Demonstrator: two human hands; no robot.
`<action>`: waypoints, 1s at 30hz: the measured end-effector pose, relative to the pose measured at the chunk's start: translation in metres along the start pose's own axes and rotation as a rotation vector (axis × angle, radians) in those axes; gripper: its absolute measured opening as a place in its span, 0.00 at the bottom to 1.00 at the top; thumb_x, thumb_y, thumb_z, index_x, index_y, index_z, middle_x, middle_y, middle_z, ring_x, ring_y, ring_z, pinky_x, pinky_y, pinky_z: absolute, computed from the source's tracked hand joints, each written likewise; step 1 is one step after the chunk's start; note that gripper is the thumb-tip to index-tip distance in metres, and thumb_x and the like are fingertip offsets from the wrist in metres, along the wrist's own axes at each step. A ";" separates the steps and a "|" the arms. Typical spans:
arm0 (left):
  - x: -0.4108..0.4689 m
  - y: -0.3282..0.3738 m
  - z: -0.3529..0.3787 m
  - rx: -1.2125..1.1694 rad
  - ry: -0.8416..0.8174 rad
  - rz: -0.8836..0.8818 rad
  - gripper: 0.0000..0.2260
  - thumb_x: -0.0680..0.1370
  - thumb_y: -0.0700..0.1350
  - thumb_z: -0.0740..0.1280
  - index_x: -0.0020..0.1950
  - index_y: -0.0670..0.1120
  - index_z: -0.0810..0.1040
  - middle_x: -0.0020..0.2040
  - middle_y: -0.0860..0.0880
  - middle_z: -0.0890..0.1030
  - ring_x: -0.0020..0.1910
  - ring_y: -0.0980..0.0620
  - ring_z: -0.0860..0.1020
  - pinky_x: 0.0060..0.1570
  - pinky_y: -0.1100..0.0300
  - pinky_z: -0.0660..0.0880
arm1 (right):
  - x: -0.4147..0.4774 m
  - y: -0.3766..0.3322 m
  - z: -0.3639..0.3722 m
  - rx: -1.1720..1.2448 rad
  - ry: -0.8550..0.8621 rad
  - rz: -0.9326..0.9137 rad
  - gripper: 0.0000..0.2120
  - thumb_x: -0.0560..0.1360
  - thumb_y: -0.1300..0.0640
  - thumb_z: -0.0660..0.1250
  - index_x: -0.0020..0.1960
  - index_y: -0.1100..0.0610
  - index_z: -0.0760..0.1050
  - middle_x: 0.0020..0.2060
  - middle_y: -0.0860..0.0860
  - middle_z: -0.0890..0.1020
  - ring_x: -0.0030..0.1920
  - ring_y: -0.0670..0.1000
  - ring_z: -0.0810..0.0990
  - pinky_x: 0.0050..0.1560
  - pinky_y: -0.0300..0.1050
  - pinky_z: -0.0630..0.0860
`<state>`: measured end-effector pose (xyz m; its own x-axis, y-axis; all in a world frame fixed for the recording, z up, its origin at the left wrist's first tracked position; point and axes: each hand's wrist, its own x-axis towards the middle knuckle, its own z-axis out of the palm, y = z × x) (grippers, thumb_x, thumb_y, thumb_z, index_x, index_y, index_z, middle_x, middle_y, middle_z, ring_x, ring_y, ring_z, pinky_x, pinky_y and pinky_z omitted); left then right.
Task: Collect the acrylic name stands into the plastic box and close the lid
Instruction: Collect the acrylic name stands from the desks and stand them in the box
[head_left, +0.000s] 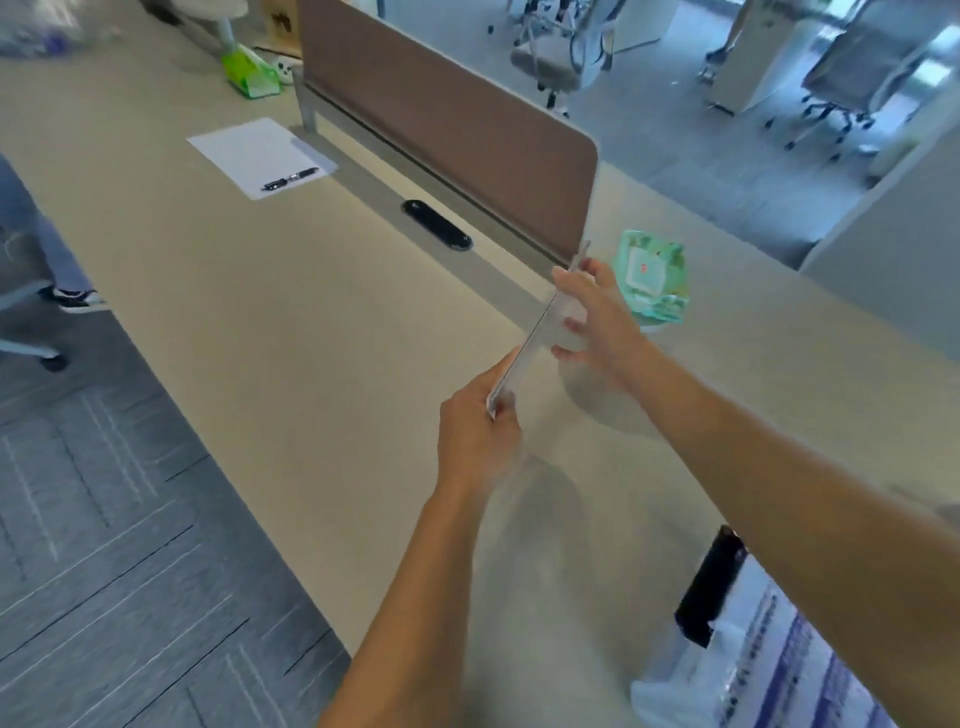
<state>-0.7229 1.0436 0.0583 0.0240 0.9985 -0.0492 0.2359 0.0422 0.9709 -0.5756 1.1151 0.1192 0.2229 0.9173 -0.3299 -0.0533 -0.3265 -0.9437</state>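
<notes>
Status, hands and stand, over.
Left hand grips near end of clear acrylic name stand; right hand holds far end. Held over beige desk. Green wipes pack behind.

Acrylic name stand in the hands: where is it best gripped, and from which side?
Pinch the acrylic name stand by its flat faces near one end, from the side, as the left hand does: it is a thin clear sheet held edge-up, with narrow edges.

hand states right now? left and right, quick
Left hand: grips the near end of the acrylic name stand.
Right hand: holds the far end of the same stand.
</notes>
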 end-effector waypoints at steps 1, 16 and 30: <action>-0.018 0.010 0.007 0.016 -0.020 0.021 0.19 0.80 0.39 0.59 0.65 0.56 0.78 0.32 0.56 0.75 0.27 0.58 0.72 0.29 0.64 0.70 | -0.021 -0.001 -0.016 0.023 0.016 -0.007 0.23 0.73 0.44 0.70 0.64 0.43 0.65 0.54 0.44 0.73 0.58 0.55 0.71 0.57 0.61 0.74; -0.225 0.105 0.094 -0.205 -0.823 0.030 0.27 0.70 0.61 0.72 0.69 0.62 0.73 0.71 0.57 0.72 0.68 0.55 0.73 0.63 0.46 0.74 | -0.273 -0.002 -0.239 0.100 0.266 -0.183 0.25 0.64 0.45 0.73 0.59 0.46 0.72 0.54 0.43 0.77 0.50 0.55 0.75 0.51 0.62 0.78; -0.250 0.112 0.134 -0.304 -1.118 -0.202 0.30 0.69 0.54 0.72 0.70 0.60 0.69 0.59 0.45 0.77 0.58 0.40 0.77 0.63 0.43 0.74 | -0.327 0.009 -0.265 -0.063 0.423 -0.137 0.27 0.66 0.43 0.70 0.63 0.48 0.69 0.56 0.45 0.76 0.52 0.53 0.76 0.47 0.54 0.78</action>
<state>-0.5726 0.7943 0.1480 0.8876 0.3931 -0.2400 0.0948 0.3539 0.9305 -0.3915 0.7515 0.2252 0.6032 0.7831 -0.1512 0.0607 -0.2341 -0.9703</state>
